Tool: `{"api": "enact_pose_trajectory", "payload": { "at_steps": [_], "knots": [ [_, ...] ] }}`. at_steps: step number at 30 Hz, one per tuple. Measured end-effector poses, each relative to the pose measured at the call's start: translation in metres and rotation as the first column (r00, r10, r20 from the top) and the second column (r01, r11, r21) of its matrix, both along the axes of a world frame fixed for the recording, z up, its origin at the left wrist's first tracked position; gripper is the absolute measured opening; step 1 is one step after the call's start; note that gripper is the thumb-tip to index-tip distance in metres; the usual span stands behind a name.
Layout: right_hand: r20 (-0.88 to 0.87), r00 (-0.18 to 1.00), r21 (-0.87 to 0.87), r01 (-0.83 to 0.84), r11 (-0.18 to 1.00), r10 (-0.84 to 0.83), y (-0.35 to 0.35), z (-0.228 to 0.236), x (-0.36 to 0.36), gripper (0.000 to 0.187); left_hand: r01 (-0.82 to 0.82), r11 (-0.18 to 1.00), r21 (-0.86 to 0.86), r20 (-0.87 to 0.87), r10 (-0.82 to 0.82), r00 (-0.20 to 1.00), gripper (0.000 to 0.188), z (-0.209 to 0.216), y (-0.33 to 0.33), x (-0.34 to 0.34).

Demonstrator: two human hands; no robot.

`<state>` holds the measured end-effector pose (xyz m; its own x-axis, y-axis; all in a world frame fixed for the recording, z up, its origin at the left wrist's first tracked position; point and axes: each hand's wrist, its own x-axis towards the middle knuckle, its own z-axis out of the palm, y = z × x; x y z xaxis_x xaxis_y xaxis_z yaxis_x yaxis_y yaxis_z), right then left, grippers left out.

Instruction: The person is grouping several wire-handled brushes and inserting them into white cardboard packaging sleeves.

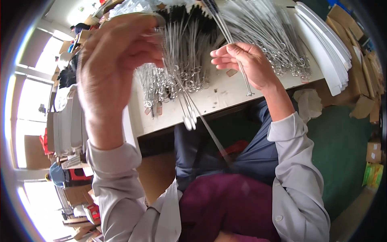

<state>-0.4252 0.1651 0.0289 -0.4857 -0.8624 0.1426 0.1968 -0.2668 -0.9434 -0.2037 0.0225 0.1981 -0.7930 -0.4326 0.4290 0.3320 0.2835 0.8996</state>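
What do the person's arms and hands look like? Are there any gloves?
No gloves: both hands are bare. The left hand looks blurry. The left sleeve and right sleeve are long, light grey and wrinkly, with their ends bunched up so the wrists show. I can't see any pictures or patterns on the sleeves.
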Motion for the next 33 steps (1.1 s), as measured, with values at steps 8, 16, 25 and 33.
{"api": "enact_pose_trajectory", "payload": {
  "at_steps": [8, 16, 25, 33],
  "knots": [
    [0.290, 0.798, -0.208, -0.486, 0.849, 0.528, 0.002, 0.016, 0.087, 0.041, -0.062, 0.995, 0.084, 0.112, 0.052, 0.992, 0.021, -0.025, 0.005, -0.003],
    [0.390, 0.810, -0.043, -0.458, 0.888, 0.437, 0.018, 0.000, 0.097, 0.042, -0.202, 0.979, -0.027, 0.170, 0.203, 0.964, 0.018, -0.061, -0.014, 0.019],
    [0.178, 0.901, 0.248, -0.430, 0.868, 0.396, 0.044, -0.035, 0.117, 0.043, -0.304, 0.950, 0.079, 0.250, 0.276, 0.928, 0.022, -0.103, -0.037, 0.052],
    [-0.351, 0.901, 0.312, -0.144, 0.939, 0.255, 0.053, -0.054, 0.133, 0.040, -0.357, 0.904, 0.235, 0.293, 0.284, 0.913, 0.019, -0.143, -0.037, 0.064]
  ]
}}
